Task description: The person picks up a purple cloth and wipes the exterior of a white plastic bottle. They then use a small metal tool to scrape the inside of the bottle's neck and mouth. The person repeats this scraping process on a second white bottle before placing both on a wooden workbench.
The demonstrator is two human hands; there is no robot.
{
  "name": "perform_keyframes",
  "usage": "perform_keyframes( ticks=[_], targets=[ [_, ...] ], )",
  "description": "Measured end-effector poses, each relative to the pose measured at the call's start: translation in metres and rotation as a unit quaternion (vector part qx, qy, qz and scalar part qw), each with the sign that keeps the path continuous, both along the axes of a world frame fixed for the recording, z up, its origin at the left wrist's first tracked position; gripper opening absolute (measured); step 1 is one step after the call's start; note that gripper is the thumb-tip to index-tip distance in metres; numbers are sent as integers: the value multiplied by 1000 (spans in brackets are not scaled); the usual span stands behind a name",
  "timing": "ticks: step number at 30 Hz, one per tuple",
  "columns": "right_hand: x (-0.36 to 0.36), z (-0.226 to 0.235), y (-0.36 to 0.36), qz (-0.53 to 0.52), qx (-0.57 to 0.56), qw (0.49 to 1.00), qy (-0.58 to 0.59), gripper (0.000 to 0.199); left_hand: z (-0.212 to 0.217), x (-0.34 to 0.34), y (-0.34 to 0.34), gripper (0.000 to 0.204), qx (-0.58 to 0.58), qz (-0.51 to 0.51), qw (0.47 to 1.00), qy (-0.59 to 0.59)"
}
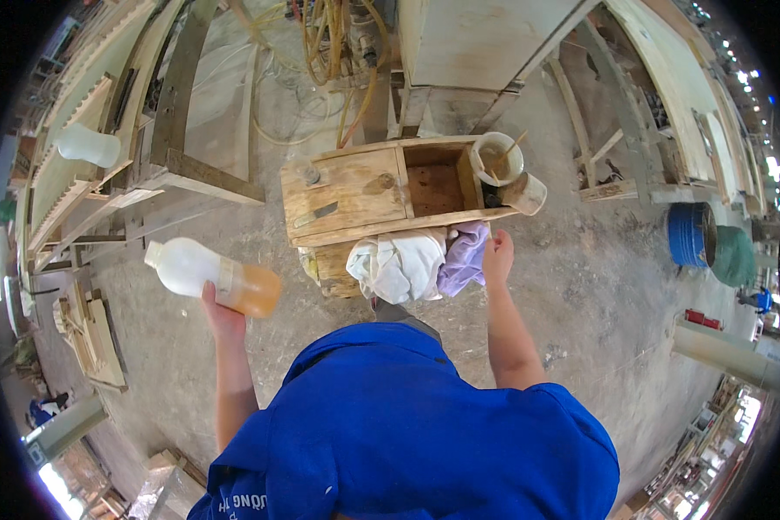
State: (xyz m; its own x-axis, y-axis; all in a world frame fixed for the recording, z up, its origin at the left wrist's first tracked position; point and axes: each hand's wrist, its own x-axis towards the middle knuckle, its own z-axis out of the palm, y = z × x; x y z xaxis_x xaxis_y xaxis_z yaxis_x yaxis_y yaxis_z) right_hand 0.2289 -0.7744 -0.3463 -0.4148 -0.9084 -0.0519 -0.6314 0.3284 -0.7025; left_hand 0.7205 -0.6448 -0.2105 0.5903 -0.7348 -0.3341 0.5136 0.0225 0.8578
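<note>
My left hand (224, 314) is wrapped round a translucent plastic bottle (191, 267), tilted on its side with amber liquid gathered at its base end. The bottle is held out left of a wooden box (347, 192). My right hand (498, 257) is at the box's near right corner, beside a purple cloth (465, 260), with its fingers curled in. What those fingers hold, if anything, is hidden. A white cloth (397, 264) hangs over the box's near side, left of the purple one.
On the box lie a scraper blade (315, 214) and, at its right end, a tub (497, 158) with a stick and a tilted cup (525, 193). Wooden benches flank both sides; a white bottle (88, 146) is on the left one. Yellow hoses (328, 43) hang ahead. A blue drum (690, 235) stands right.
</note>
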Motion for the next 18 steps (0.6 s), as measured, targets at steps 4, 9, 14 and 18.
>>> perform_keyframes(
  ticks=[4,9,14,18],
  targets=[
    [16,39,2,43,-113,993,-5,15,-3,10,44,60,22,-9,999,-34],
    [122,67,-2,318,-150,936,-5,11,-20,29,113,60,21,4,996,-88],
    [264,68,-13,469,-107,876,-34,18,-9,49,205,60,-5,80,993,-92],
    [320,63,-30,524,-82,832,161,33,20,73,279,59,-27,99,991,-92]
  ],
)
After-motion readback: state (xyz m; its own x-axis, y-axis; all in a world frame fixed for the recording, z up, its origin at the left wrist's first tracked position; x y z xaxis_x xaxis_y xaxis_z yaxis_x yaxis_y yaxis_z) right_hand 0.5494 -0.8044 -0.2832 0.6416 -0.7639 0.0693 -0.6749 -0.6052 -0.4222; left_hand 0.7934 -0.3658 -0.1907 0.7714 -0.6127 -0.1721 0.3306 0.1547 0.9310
